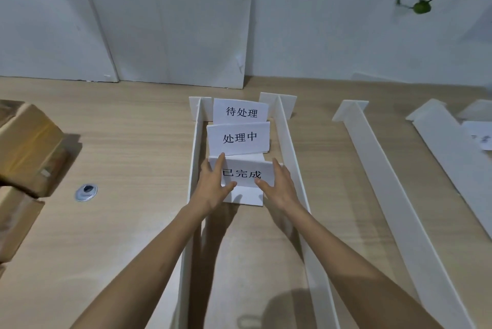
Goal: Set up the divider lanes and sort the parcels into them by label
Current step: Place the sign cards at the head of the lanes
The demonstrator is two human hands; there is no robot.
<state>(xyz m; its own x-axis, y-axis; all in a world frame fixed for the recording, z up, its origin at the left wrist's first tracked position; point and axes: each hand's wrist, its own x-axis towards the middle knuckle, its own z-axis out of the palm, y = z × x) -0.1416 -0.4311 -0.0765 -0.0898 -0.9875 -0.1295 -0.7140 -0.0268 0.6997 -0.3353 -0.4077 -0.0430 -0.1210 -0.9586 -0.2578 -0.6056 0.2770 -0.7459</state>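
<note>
Head view: left hand (213,187), right hand (279,190) fingers pinching "已完成" card (247,173); behind, "处理中" card (239,138), "待处理" card (241,111).

This looks like an office desk turned parcel-sorting bench: a pale wood-grain tabletop (133,129) with a metal cable grommet (86,192) left of my fingers (220,166), taped cardboard parcels (26,147) farther left, a printed status card (247,174) between my fingers, and a bare white wall (319,22) beyond them.
</note>
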